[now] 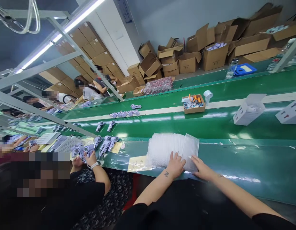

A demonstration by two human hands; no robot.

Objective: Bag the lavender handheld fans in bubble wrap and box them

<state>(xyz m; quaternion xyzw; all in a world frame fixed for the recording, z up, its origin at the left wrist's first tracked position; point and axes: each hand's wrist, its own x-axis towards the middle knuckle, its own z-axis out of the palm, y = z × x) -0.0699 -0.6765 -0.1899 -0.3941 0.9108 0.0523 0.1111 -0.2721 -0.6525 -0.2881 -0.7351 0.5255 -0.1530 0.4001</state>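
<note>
A fanned stack of translucent bubble-wrap bags (166, 143) lies on the green workbench in front of me. My left hand (176, 164) rests flat on the lower part of the stack, its fingers spread. At the stack's right edge is my right hand (202, 167), with its fingers stretched over the border of the rightmost bag (191, 148) and its thumb apart below. Neither hand is closed around a bag. A yellow paper with handwriting (136, 163) sits partly under the bags on the left.
On the left, a co-worker's hands (90, 158) hold a lavender handheld fan (88, 148), with more fans beside them. Across the green belt stand a small carton of parts (194, 105), a white fan (207, 95) and white boxes (248, 110). Cardboard cartons (188, 62) line the wall.
</note>
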